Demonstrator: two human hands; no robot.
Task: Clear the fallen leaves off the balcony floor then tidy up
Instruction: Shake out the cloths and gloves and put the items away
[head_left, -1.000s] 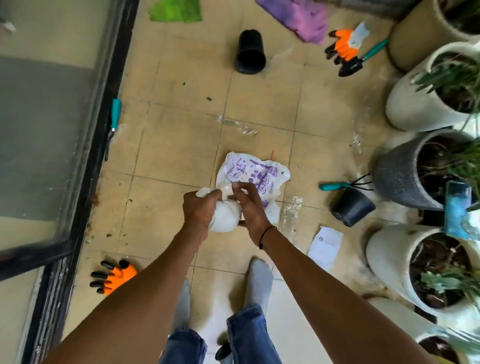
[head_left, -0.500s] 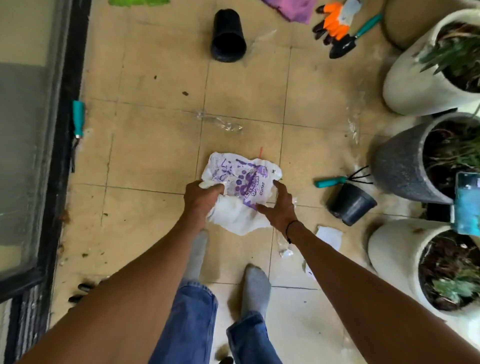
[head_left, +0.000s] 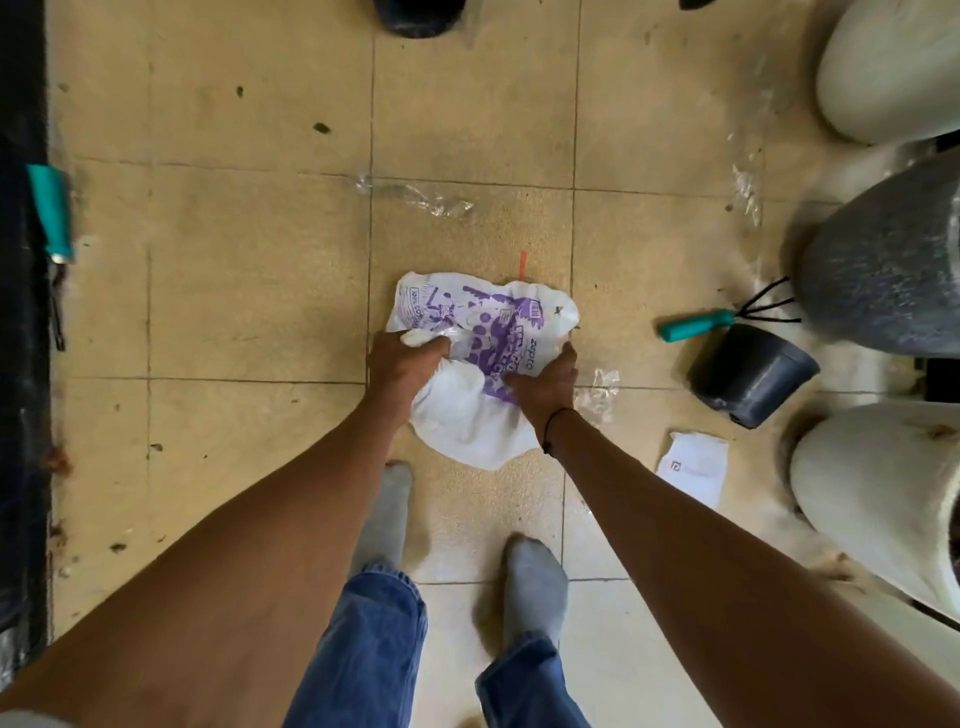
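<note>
Two hands on white bag (head_left: 467, 426) (purple print) | left hand (head_left: 402, 366) grips its 9 o'clock edge | right hand (head_left: 545, 387) pinches its 3 o'clock edge

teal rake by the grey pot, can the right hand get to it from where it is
Probably yes. The rake lies on open tile right of the right hand, with nothing between them, but that hand is gripping the bag and must let go first.

Floor: beige square tiles (head_left: 249, 312) with dark grout lines, stained and speckled with dirt (paler tiles nearest the camera). Black door frame (head_left: 23, 364) runs along the left edge. Lighting soft, even.
</note>
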